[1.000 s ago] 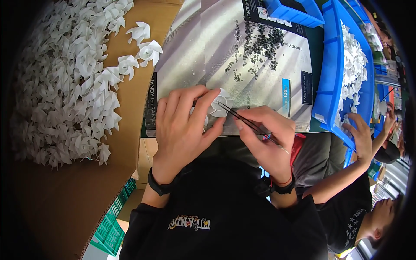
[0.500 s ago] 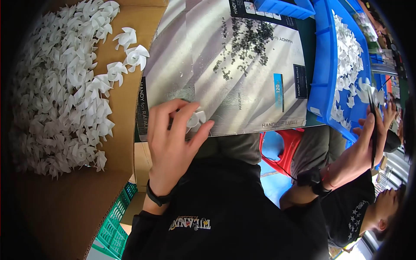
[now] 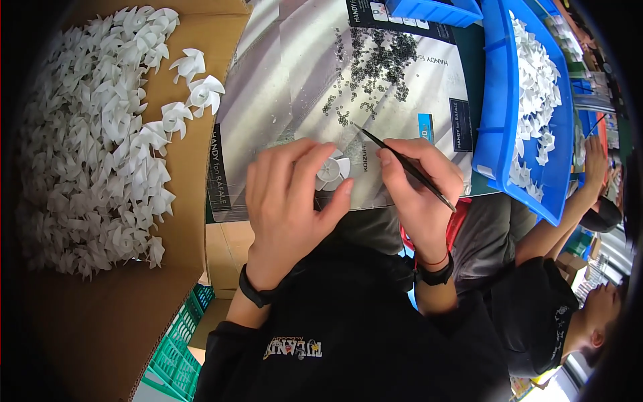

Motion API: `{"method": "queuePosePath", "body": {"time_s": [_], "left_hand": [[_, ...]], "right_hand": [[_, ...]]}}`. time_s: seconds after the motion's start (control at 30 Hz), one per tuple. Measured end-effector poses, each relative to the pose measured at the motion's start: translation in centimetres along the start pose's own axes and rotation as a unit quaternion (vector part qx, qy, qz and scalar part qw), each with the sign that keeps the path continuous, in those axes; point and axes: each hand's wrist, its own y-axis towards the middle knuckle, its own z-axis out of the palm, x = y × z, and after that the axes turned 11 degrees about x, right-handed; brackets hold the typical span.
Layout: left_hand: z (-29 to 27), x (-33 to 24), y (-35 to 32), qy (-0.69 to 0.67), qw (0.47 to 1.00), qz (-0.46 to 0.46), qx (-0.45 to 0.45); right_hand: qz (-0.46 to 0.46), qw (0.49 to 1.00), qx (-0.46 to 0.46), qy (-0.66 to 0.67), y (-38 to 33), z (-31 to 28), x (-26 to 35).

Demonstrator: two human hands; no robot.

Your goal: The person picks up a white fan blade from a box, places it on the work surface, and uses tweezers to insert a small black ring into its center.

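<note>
My left hand (image 3: 288, 201) rests at the near edge of the cardboard sheet (image 3: 268, 100), thumb and fingers curled round a small white fan wheel (image 3: 329, 170) with its hub facing up. In my right hand (image 3: 425, 191) is a pair of dark tweezers (image 3: 408, 165), held like a pen and slanting up to the left. Their tip is by the closest few of the small black rings (image 3: 385, 60) scattered over the sheet. Whether the tip grips a ring is too small to tell.
A large cardboard box (image 3: 191, 134) heaped with white fan wheels (image 3: 100, 147) stands at left. To the right is a blue bin (image 3: 495, 100) with more wheels; a smaller blue tray (image 3: 435, 10) sits at the back. A co-worker (image 3: 529, 308) sits at far right.
My right hand has swung left from the blue bin to the sheet; the white wheel at its tweezers has gone from them. My left hand has shifted right with its wheel.
</note>
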Motion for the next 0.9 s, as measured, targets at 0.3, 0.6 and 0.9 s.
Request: {"method": "queuePosePath", "body": {"time_s": [0.3,0.6,0.9], "left_hand": [[-0.2,-0.4,0.2,0.033,0.999,0.021,0.026],[-0.9,-0.3,0.1,-0.012,0.998,0.032,0.06],[-0.6,-0.1,0.1,-0.008,0.998,0.038,0.048]], "right_hand": [[-0.006,1.0,0.012,-0.024,0.2,0.0,-0.1],[-0.005,0.999,0.018,0.028,-0.5,-0.3,0.3],[-0.097,0.986,0.111,0.077,-2.5,-1.1,-0.3]]}}
